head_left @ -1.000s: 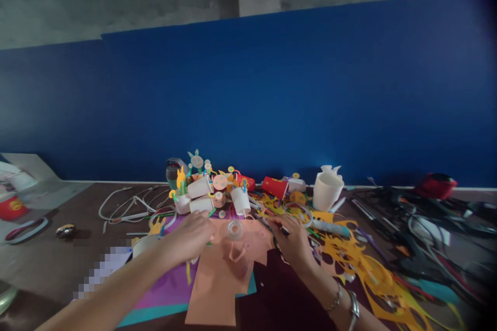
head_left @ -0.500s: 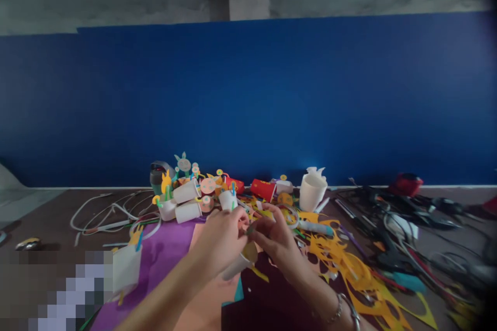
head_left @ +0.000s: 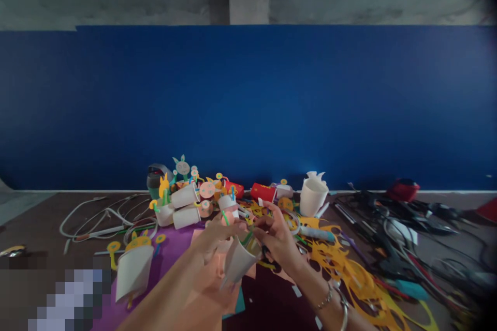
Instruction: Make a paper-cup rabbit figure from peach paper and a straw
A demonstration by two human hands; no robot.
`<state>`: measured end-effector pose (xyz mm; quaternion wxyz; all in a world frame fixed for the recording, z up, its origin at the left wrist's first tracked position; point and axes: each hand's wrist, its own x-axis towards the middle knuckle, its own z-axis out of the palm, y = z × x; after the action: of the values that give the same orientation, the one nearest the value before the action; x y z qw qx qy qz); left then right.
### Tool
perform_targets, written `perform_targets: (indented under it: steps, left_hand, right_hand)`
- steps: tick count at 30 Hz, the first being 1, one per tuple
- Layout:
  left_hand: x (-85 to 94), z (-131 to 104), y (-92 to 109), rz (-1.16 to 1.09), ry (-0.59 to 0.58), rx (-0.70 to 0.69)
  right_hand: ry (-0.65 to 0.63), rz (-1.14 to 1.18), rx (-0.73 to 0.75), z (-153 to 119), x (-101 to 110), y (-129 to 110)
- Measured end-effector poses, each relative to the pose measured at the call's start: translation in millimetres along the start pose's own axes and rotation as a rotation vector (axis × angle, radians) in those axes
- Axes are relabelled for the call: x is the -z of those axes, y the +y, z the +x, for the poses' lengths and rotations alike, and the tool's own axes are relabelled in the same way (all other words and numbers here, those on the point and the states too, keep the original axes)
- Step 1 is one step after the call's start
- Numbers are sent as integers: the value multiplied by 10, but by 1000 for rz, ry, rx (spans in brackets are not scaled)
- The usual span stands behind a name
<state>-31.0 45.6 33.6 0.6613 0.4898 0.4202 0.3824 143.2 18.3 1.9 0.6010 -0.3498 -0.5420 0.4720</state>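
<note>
My left hand (head_left: 220, 235) is closed around the rim side of a white paper cup (head_left: 239, 262), tilted with its mouth toward my right hand. My right hand (head_left: 277, 232) meets it at the cup's mouth, thumb and fingers pinched together. A yellow-green strip (head_left: 250, 240) shows inside the cup by those fingertips; whether they grip it is hidden. A short green straw piece (head_left: 225, 218) sticks up just above my left hand. Below the cup lie orange paper (head_left: 190, 300) and a dark maroon sheet (head_left: 267, 307).
At left a white cup with yellow paper cutouts (head_left: 134, 271) is over purple paper (head_left: 171, 253). Decorated white cups (head_left: 186, 216) and red cups (head_left: 263, 192) lie at the back. A white mug (head_left: 312, 196), yellow paper scraps (head_left: 353, 274) and black cables (head_left: 388, 248) are on the right.
The cup in my left hand has come up and tilted, showing more of its side. At left, the decorated cup has turned and now shows several yellow cutouts along its top.
</note>
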Motion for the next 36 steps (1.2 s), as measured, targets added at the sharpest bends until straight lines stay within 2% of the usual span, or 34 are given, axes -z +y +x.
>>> perform_targets:
  steps: [2, 4, 10, 15, 17, 20, 23, 27, 33, 36]
  left_hand:
    - [-28, 4, -54, -31, -51, -48]
    - [-50, 5, -82, -38, -44, -81]
    - [-31, 59, -94, 94, 93, -89]
    - [-69, 78, -142, 115, 107, -90]
    - [-94, 62, -148, 151, 130, -103]
    - [-123, 22, -126, 210, 147, -133]
    - [-137, -4, -88, 168, 149, -124]
    - [-116, 2, -59, 120, 195, -86]
    - [-79, 44, -85, 136, 214, -78]
    - [-104, 35, -82, 137, 215, -82]
  right_hand:
    - [-19, -35, 1, 65, -30, 8]
    - [-13, -105, 6, 124, -67, 5]
    - [6, -386, 47, 172, -155, -85]
    - [-7, -347, -102, 155, -104, -179]
    - [-11, -389, -112, 145, -83, -201]
    - [8, -441, -84, 131, -84, -205]
    - [29, -397, -75, 142, -99, -188]
    - [-34, -362, -67, 193, -57, -216]
    - [-118, -598, 67, 188, -24, -311]
    - [-85, -678, 106, 154, -81, -312]
